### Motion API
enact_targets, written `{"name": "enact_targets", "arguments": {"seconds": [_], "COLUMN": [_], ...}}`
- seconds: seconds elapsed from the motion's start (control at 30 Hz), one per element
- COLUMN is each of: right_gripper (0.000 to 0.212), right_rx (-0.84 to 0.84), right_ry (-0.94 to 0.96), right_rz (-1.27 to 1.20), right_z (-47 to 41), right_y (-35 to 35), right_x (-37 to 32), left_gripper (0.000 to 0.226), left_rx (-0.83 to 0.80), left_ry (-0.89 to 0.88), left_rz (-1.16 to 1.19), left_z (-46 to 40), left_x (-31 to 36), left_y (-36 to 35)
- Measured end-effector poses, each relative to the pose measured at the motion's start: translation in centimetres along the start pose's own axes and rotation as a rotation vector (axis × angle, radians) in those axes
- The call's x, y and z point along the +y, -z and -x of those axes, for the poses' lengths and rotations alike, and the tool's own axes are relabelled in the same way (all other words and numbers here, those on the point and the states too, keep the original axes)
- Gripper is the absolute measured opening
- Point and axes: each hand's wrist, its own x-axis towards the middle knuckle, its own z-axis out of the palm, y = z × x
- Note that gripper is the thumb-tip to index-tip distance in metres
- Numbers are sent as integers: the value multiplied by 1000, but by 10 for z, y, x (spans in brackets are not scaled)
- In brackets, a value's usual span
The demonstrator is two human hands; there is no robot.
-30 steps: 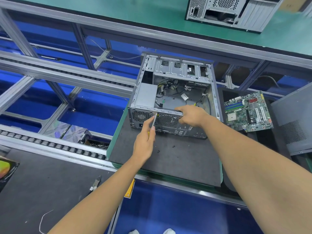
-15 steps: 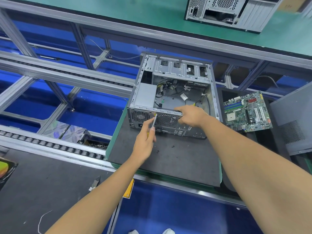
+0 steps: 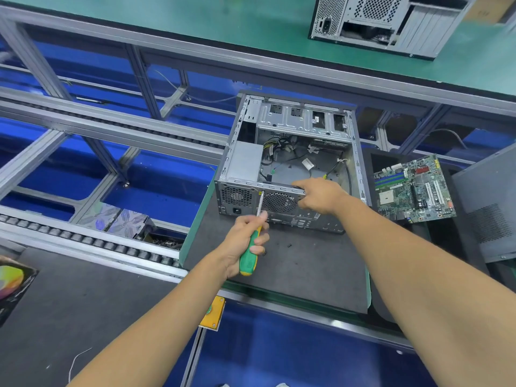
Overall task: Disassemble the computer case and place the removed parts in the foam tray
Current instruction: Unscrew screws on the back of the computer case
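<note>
An open grey computer case [image 3: 293,127] lies on its side on a dark foam mat [image 3: 307,269], rear panel toward me. My left hand [image 3: 245,241] grips a green and yellow screwdriver [image 3: 250,255]; its shaft tip touches the top of the rear panel beside the fan grille [image 3: 279,202]. My right hand [image 3: 318,195] grips the upper edge of the rear panel, fingers curled over the rim. Loose cables and a grey power supply [image 3: 245,162] sit inside the case. A removed green motherboard [image 3: 413,188] lies in a black foam tray [image 3: 374,160] to the right.
A detached grey side panel [image 3: 491,208] leans at the far right. Another computer case [image 3: 385,20] stands on the green bench behind. Small black screws [image 3: 289,245] lie on the mat. Roller conveyor rails [image 3: 83,238] run at left, and a yellow button box [image 3: 213,312] sits at the bench edge.
My left hand has turned and pulled back slightly, so the screwdriver's green handle now shows below the fingers. The right hand keeps its grip on the panel edge.
</note>
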Motion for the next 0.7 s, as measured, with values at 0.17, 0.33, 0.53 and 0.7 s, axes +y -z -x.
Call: {"name": "enact_targets", "arguments": {"seconds": [0.17,0.33,0.53,0.7], "right_gripper": [67,52,56,56], "right_rx": [9,8,9,12], "right_ry": [-6,10,0,-3], "right_rz": [-2,14,15,12], "right_z": [0,-1,-1,-2], "right_y": [-2,-1,-2,-2], "right_x": [1,2,1,1], "left_gripper": [33,32,33,37], "left_rx": [79,189,235,187], "left_ry": [-22,-60,-120,-79], "left_rz": [2,-57,-194,-161], "left_z": [3,8,15,21], "left_x": [-3,-1,2,5], "left_y": [-2,-3,-7,-11]}}
